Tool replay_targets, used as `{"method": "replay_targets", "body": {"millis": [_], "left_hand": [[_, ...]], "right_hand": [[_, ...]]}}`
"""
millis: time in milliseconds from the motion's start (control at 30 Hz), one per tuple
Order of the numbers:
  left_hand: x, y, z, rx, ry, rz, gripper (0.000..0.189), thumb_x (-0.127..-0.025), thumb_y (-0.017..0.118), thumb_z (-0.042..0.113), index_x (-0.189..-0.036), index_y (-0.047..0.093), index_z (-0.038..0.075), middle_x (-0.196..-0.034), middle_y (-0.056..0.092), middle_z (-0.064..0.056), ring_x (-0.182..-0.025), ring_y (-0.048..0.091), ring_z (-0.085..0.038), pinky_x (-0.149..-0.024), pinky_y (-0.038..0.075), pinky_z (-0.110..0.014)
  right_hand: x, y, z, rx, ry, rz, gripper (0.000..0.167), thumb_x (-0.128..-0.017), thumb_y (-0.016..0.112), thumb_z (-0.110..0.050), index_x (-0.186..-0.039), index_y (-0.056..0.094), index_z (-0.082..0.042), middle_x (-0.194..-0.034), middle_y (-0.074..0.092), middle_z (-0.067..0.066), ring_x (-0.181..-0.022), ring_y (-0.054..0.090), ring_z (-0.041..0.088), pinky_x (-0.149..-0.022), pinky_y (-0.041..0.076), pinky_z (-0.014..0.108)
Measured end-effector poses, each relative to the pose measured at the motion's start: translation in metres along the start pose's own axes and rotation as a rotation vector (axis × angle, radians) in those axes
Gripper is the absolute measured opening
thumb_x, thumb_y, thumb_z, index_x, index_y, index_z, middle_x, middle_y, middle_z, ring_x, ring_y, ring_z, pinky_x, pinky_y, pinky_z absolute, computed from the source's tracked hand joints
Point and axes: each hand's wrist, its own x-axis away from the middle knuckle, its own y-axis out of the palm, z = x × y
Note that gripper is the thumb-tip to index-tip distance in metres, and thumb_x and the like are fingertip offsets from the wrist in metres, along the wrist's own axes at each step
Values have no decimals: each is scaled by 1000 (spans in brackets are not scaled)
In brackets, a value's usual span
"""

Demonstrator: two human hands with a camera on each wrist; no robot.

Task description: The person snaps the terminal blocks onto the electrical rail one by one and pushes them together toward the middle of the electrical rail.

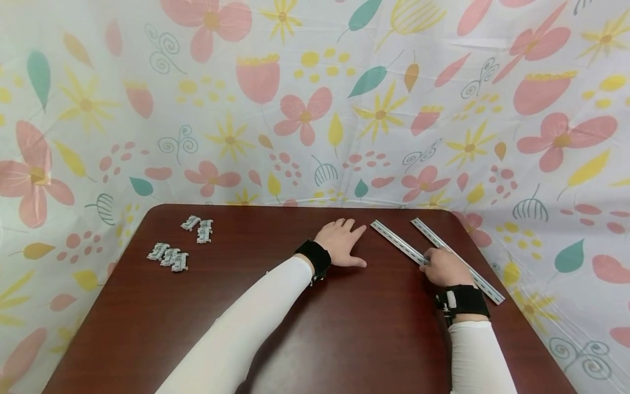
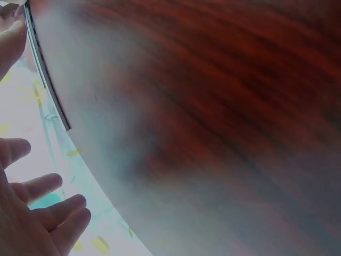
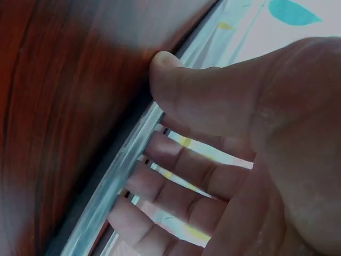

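Note:
My right hand (image 1: 447, 268) grips a slotted metal DIN rail (image 1: 398, 241) near its closer end. In the right wrist view the thumb (image 3: 168, 80) lies on one side of this rail (image 3: 101, 197), with the fingers on the other. Just right of that hand, a second DIN rail (image 1: 487, 287) lies slantwise on the table and passes partly behind the hand. My left hand (image 1: 339, 243) holds nothing; its fingers are spread, left of the gripped rail's far end. Those spread fingers (image 2: 40, 186) also show in the left wrist view.
Several small grey terminal blocks sit at the table's left: a far group (image 1: 204, 231) and a nearer group (image 1: 168, 257). The dark red-brown table (image 1: 236, 235) has rounded far corners. A flower-printed cloth (image 1: 305, 153) hangs behind it and along both sides.

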Motion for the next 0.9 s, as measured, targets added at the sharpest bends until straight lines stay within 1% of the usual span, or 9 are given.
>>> {"method": "replay_targets", "body": {"millis": [100, 200, 333, 433, 533, 633, 767, 900], "left_hand": [[-1, 1, -2, 4, 1, 8, 111, -95, 61, 88, -179, 27, 25, -178, 34, -13, -164, 34, -35, -130, 33, -45], [-2, 2, -3, 5, 2, 10, 112, -94, 63, 87, -179, 26, 24, -180, 31, -14, -166, 30, -36, -132, 30, -46], [-2, 3, -6, 6, 6, 9, 111, -94, 64, 86, -179, 27, 25, -182, 26, -13, -168, 23, -37, -134, 26, -46], [-2, 4, -8, 19, 15, 21, 108, -95, 64, 85, -178, 29, 26, -184, 22, -11, -170, 19, -36, -135, 23, -46], [-2, 5, -10, 34, 33, 41, 107, -96, 66, 83, -178, 29, 25, -185, 18, -11, -171, 12, -35, -136, 19, -47], [-3, 6, -12, 28, 50, 62, 108, -96, 66, 82, -178, 28, 24, -186, 14, -11, -172, 7, -34, -136, 15, -47], [-2, 7, -14, 2, 57, 72, 109, -96, 66, 83, -179, 27, 24, -186, 12, -11, -172, 8, -34, -137, 13, -48], [0, 7, -18, -12, 51, 59, 108, -97, 64, 82, -179, 27, 23, -185, 19, -9, -171, 13, -33, -137, 12, -48]], "right_hand": [[-1, 4, -3, 1, -4, 5, 32, -99, 79, -12, -119, 72, 11, -112, 72, 29, -104, 71, 49, -91, 57, 66], [-2, 6, -7, -7, -26, 30, 32, -99, 80, -11, -120, 71, 11, -113, 68, 30, -104, 70, 49, -91, 56, 66], [-3, 8, -14, -17, -71, 74, 30, -99, 80, -11, -120, 70, 9, -111, 67, 26, -101, 69, 47, -89, 56, 66], [-4, 9, -23, -19, -100, 98, 28, -99, 80, -11, -119, 71, 6, -108, 67, 21, -97, 69, 43, -86, 57, 65], [-4, 8, -33, -29, -128, 92, 25, -100, 80, -10, -118, 70, 4, -106, 65, 18, -94, 68, 39, -85, 57, 63], [-5, 8, -44, -36, -151, 80, 23, -101, 80, -9, -118, 71, 3, -107, 64, 16, -94, 67, 36, -84, 57, 59], [-7, 11, -56, -31, -194, 91, 23, -101, 80, -9, -120, 71, 3, -108, 65, 15, -93, 66, 33, -80, 56, 55], [-10, 15, -69, -7, -225, 107, 23, -101, 81, -9, -120, 72, 2, -106, 64, 13, -92, 66, 32, -77, 57, 53]]}}
